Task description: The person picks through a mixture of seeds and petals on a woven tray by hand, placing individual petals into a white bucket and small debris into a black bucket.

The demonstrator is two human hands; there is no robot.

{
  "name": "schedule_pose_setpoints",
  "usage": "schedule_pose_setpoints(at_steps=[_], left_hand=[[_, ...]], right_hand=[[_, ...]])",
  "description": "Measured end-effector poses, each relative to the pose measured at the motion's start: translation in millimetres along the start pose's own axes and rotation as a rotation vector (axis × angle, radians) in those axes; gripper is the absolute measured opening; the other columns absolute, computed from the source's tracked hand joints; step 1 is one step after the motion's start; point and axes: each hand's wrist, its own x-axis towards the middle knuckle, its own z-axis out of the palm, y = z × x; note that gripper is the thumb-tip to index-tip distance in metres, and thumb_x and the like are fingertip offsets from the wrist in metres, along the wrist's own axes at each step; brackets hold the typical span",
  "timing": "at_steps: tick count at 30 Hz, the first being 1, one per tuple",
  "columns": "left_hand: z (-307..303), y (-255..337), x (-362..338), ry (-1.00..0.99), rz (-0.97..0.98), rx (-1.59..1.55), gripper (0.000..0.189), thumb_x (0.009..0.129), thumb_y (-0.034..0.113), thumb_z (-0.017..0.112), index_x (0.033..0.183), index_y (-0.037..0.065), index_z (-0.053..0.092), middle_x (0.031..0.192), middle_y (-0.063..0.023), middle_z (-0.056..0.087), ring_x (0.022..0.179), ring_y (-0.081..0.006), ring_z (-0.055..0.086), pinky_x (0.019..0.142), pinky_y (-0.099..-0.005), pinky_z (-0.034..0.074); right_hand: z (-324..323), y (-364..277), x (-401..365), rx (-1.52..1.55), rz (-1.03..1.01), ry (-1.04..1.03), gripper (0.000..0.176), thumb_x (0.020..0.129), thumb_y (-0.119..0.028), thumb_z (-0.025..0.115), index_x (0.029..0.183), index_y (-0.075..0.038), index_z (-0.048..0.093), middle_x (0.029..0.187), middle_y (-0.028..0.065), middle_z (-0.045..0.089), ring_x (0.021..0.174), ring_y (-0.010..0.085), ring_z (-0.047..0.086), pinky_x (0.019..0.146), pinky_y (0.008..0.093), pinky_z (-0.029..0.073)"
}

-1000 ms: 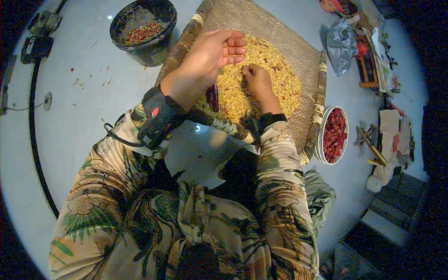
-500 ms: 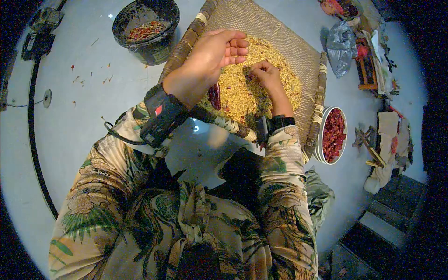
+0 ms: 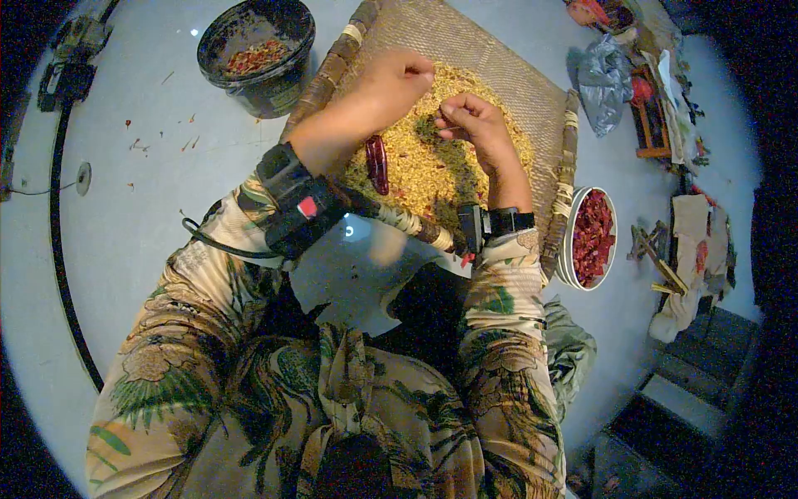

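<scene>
A woven tray (image 3: 391,29) with a wooden rim holds a spread of small yellow seeds (image 3: 416,179). Over the seeds' far left part, my left hand (image 3: 391,90) has its fingers curled in; what they hold, if anything, is hidden. Close to its right, my right hand (image 3: 482,129) pinches thumb and fingertips together just above the seeds, and anything between them is too small to name. On the seeds near the tray's left corner lies a dark red dried chili pepper (image 3: 376,165), below my left wrist and touched by neither hand.
A black bucket (image 3: 262,87) with reddish bits stands left of the tray. To the right is a white bucket (image 3: 568,249) of red chili pieces (image 3: 593,237). Farther right are a grey plastic bag (image 3: 605,83) and a wooden stool (image 3: 657,258). Scattered bits lie on the floor.
My left hand has gone from loosely spread fingers to curled ones. My right hand has lifted a little from the seeds and turned. More of the dried chili pepper shows.
</scene>
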Motion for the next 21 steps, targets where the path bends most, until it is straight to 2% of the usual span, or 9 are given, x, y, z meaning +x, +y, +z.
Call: schedule_pose_setpoints(at_steps=[2,5,8,11,13,16,19,21], left_hand=[[5,-8,-1,0.058,0.219,0.301,0.023,0.084,0.021,0.051,0.092,0.001,0.057,0.083,-0.008,0.059,0.074,-0.0115,0.056,0.06,-0.0221,0.046],[11,-15,-3,-0.026,0.168,0.335,0.021,0.083,0.021,0.053,0.086,0.001,0.058,0.075,-0.0074,0.059,0.067,-0.0102,0.055,0.057,-0.0244,0.045],[15,-15,-4,-0.098,-0.02,0.078,0.019,0.082,0.02,0.053,0.081,0.002,0.058,0.065,-0.0059,0.056,0.059,-0.0095,0.053,0.053,-0.0246,0.044],[13,-9,-4,0.032,0.038,0.178,0.02,0.083,0.021,0.052,0.076,0.002,0.056,0.06,-0.0041,0.055,0.053,-0.0094,0.051,0.05,-0.0241,0.042],[12,-6,-2,0.049,0.025,0.183,0.023,0.084,0.022,0.051,0.074,0.002,0.055,0.06,-0.004,0.055,0.051,-0.0094,0.051,0.049,-0.0241,0.042],[9,2,-2,0.067,-0.088,0.058,0.026,0.085,0.024,0.05,0.072,0.002,0.054,0.06,-0.0042,0.055,0.05,-0.0101,0.052,0.048,-0.0241,0.042],[6,15,-5,0.076,-0.179,-0.086,0.026,0.086,0.025,0.048,0.074,0.002,0.053,0.06,-0.0046,0.056,0.049,-0.0114,0.053,0.047,-0.0245,0.043],[4,19,-4,0.08,-0.206,-0.182,0.025,0.086,0.023,0.047,0.077,0.001,0.053,0.063,-0.0063,0.057,0.05,-0.0129,0.055,0.047,-0.0255,0.044]], right_hand=[[2,-5,-1,0.003,-0.012,-0.014,0.014,0.081,-0.016,0.056,0.087,-0.003,0.056,0.077,0.0037,0.059,0.069,0.0109,0.057,0.062,0.0228,0.048],[7,-13,-3,0.013,-0.048,-0.044,0.015,0.081,-0.016,0.057,0.088,-0.003,0.056,0.076,0.0035,0.059,0.068,0.0107,0.057,0.062,0.0228,0.048],[11,-18,-6,0.012,-0.056,-0.056,0.015,0.081,-0.016,0.057,0.089,-0.003,0.057,0.075,0.0031,0.058,0.067,0.0102,0.057,0.061,0.0225,0.048],[10,-17,-7,0.004,-0.061,-0.062,0.016,0.081,-0.016,0.057,0.089,-0.003,0.057,0.075,0.0027,0.058,0.065,0.0098,0.056,0.059,0.0224,0.047],[10,-15,-6,0.001,-0.068,-0.035,0.018,0.08,-0.017,0.058,0.09,-0.002,0.057,0.075,0.0021,0.058,0.064,0.0093,0.055,0.058,0.0225,0.047],[-1,19,5,-0.425,-0.19,0.043,0.018,0.079,-0.017,0.058,0.09,-0.002,0.057,0.073,0.001,0.057,0.062,0.0087,0.053,0.056,0.0226,0.045],[-5,32,2,-0.627,0.072,-0.1,0.017,0.078,-0.015,0.059,0.088,-0.002,0.058,0.072,0.0004,0.056,0.064,0.0081,0.051,0.055,0.0228,0.043],[3,41,-1,-0.669,0.065,-0.158,0.016,0.076,-0.014,0.061,0.087,-0.002,0.059,0.07,0.0003,0.056,0.063,0.0078,0.05,0.054,0.0226,0.041]])
